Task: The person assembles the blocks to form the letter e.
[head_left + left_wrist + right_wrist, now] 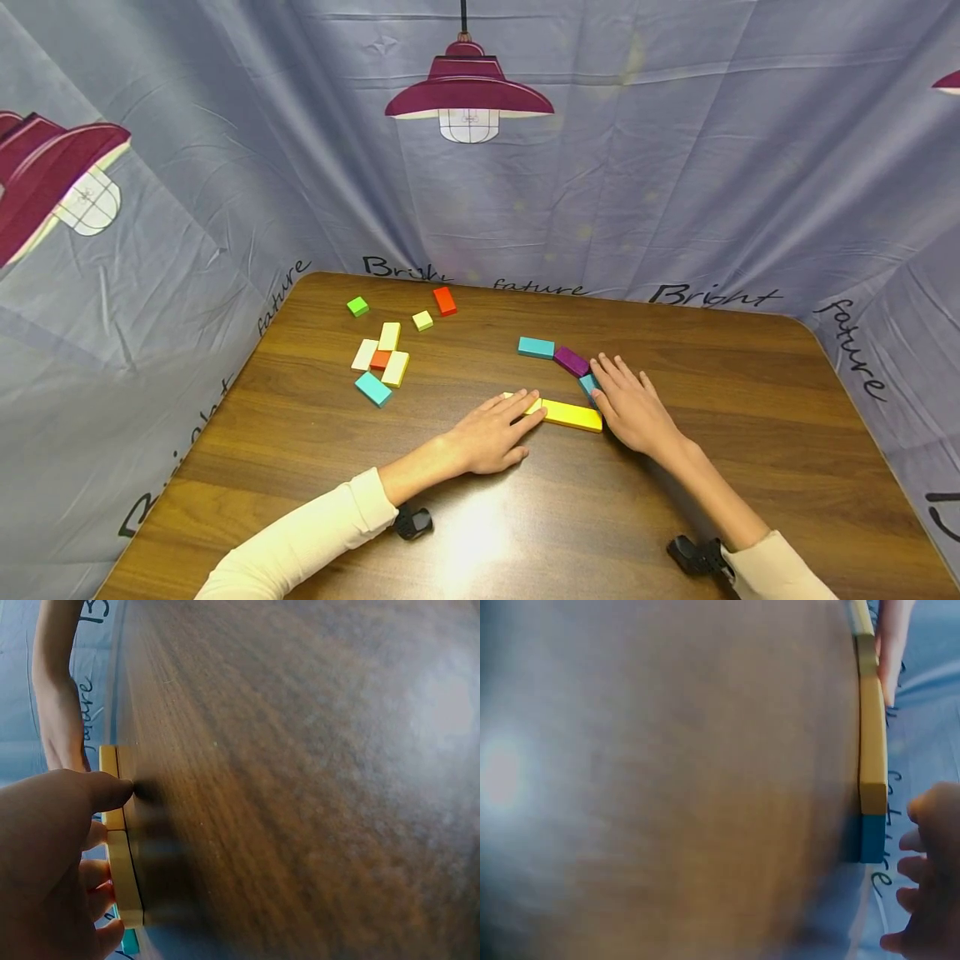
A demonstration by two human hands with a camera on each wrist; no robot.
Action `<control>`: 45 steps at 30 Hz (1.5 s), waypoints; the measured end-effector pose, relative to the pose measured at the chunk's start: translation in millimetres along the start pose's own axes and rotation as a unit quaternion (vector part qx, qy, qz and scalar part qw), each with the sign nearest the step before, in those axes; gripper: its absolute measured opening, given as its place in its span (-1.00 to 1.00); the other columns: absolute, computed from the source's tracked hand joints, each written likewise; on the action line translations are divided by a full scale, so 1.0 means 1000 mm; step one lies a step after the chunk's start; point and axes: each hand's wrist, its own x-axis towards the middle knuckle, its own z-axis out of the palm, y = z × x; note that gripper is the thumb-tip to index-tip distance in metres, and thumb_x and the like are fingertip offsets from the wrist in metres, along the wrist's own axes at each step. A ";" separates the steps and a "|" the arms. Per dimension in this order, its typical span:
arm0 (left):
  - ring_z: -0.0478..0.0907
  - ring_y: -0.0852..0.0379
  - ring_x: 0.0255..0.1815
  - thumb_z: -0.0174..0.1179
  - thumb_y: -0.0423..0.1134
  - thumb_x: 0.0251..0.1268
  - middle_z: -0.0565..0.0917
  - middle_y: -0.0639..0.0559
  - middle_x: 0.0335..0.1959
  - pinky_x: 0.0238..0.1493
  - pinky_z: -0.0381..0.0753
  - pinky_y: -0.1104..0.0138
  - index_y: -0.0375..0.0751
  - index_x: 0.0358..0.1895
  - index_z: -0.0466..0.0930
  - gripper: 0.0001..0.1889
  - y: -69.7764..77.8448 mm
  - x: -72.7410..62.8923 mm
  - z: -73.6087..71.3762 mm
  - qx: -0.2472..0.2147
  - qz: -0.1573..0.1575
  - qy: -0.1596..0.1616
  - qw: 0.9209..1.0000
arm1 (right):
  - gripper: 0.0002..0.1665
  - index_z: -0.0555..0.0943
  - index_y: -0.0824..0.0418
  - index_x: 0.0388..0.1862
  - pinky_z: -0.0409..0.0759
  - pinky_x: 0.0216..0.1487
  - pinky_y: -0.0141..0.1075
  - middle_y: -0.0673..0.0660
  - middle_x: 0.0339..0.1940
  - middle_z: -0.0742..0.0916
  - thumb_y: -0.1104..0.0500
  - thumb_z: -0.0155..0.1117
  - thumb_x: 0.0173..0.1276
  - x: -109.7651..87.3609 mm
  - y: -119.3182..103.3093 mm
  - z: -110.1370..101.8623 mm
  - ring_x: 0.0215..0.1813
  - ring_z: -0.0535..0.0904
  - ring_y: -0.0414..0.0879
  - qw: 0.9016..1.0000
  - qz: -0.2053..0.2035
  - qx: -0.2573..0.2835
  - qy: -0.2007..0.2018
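Observation:
My left hand (491, 433) rests with its fingers extended over a pale yellow block (534, 406), partly hiding it. End to end with that block lies a longer yellow block (572, 415), also visible in the right wrist view. My right hand (633, 408) lies flat, fingers spread, beside a blue block (588, 385) and partly covers it. A purple block (572, 361) adjoins the blue one, and a light-blue block (536, 347) sits at its far-left end. Together these blocks make a bent line. Whether the right fingers touch the blue block, I cannot tell.
Toward the left lies a cluster of pale yellow, white and orange blocks, with a turquoise block (373, 388) beside it. Farther back are a green block (357, 306), a small pale block (422, 320) and a red block (445, 301). A printed curtain (637, 208) borders the wooden table (712, 350).

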 end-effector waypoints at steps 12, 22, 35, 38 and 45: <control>-0.10 0.06 0.60 -0.06 0.09 0.57 -0.02 -0.05 0.62 0.53 -0.07 0.20 -0.02 0.62 0.02 -0.32 0.000 0.000 0.000 -0.004 -0.002 0.001 1.000 | -0.31 0.11 0.31 0.59 -0.08 0.35 0.44 0.30 0.57 0.22 -0.02 -0.16 0.66 -0.022 -0.009 0.007 0.55 0.04 0.32 1.000 -0.005 -0.013 -0.012; -0.11 0.05 0.60 -0.06 0.09 0.56 -0.02 -0.05 0.62 0.53 -0.09 0.19 0.00 0.62 0.02 -0.32 0.001 0.001 0.000 -0.018 -0.003 0.002 1.000 | -0.31 0.09 0.33 0.59 -0.05 0.35 0.44 0.30 0.57 0.22 0.02 -0.13 0.66 -0.024 -0.012 0.009 0.54 0.04 0.34 1.000 -0.001 -0.025 -0.010; -0.05 -0.08 0.59 0.01 0.01 0.55 0.03 -0.10 0.60 0.51 -0.05 0.00 -0.05 0.59 0.10 -0.35 -0.010 -0.003 -0.004 -0.101 0.004 0.045 0.994 | -0.31 0.09 0.33 0.59 -0.04 0.34 0.45 0.30 0.58 0.20 0.03 -0.13 0.66 -0.025 -0.013 0.011 0.54 0.03 0.35 0.999 -0.003 -0.031 -0.012; 0.03 -0.13 0.56 0.08 -0.06 0.52 0.12 -0.17 0.57 0.49 0.02 -0.03 -0.14 0.56 0.14 -0.35 -0.025 -0.006 -0.008 -0.152 0.007 0.090 0.984 | -0.31 0.08 0.33 0.60 -0.04 0.34 0.45 0.30 0.58 0.20 0.02 -0.14 0.66 -0.025 -0.013 0.010 0.54 0.03 0.35 1.000 -0.003 -0.028 -0.013; 0.24 -0.13 0.46 0.19 -0.19 0.45 0.34 -0.23 0.44 0.43 0.18 -0.04 -0.27 0.48 0.28 -0.40 -0.084 -0.031 -0.017 -0.270 -0.059 0.172 0.946 | -0.31 0.08 0.32 0.60 -0.03 0.34 0.44 0.28 0.58 0.20 0.01 -0.14 0.66 -0.024 -0.013 0.011 0.55 0.03 0.34 0.999 -0.002 -0.030 -0.013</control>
